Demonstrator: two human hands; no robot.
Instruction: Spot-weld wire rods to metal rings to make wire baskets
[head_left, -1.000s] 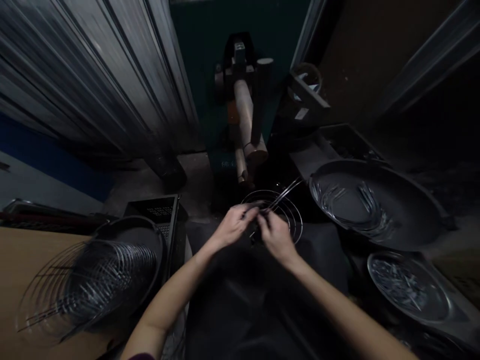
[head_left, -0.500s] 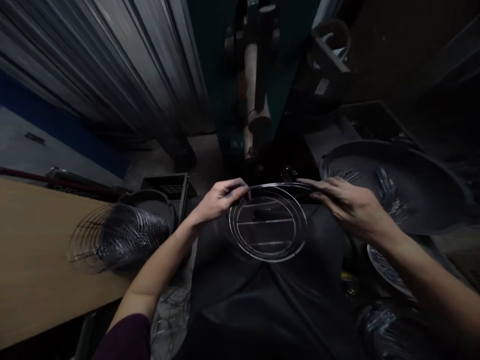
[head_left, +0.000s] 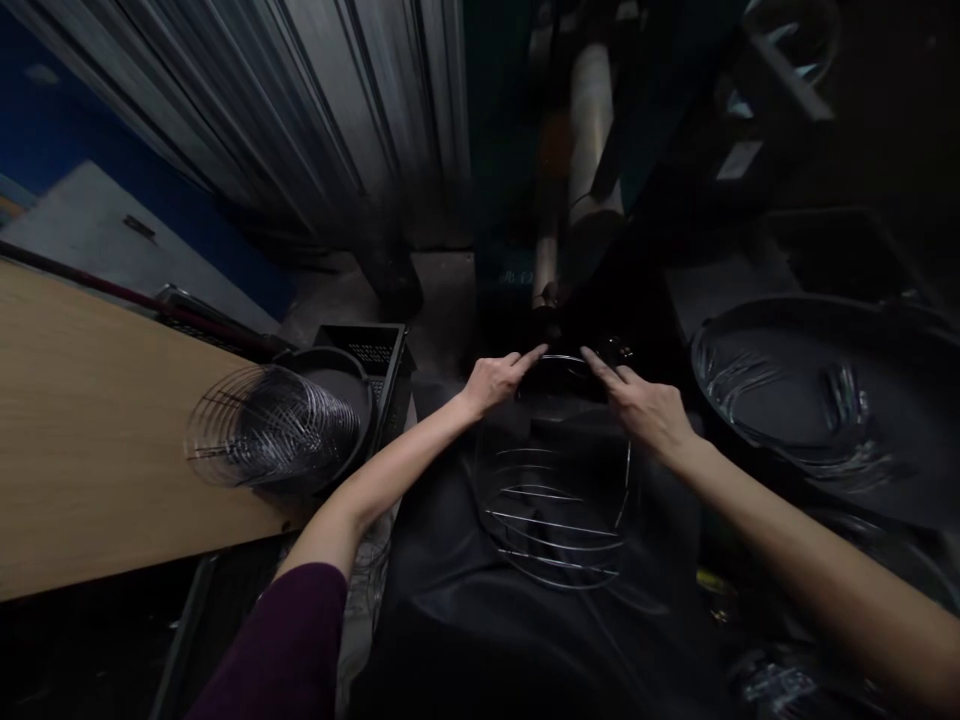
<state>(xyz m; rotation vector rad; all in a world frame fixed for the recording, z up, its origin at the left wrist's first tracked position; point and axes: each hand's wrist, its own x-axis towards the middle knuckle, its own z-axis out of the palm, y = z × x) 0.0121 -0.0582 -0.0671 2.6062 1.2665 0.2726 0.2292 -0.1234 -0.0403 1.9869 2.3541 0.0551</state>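
Observation:
A round wire rack (head_left: 555, 523) with several straight cross wires hangs tilted over the dark apron on my lap. Its far rim lies at the dark machine in front of me. My left hand (head_left: 499, 383) grips that rim on the left, index finger stretched along the wire. On the other side, my right hand (head_left: 645, 405) pinches the rim, its fingers pointing toward the machine. A short stretch of bright wire shows between the two hands. Shadow hides where the rim meets the machine.
Left, a stack of wire rings (head_left: 277, 430) leans in a black round tub (head_left: 364, 385) beside a wooden board (head_left: 97, 430). Black crates (head_left: 364, 350) stand behind. Right, a wide dark basin (head_left: 787, 380) holds bent wires. A machine with a pale cylinder (head_left: 592, 130) rises ahead.
Both hands have moved closer together and toward the machine with the rack. The rack now hangs lower and tilts more. The whole view has shifted, with surroundings moving mostly rightward.

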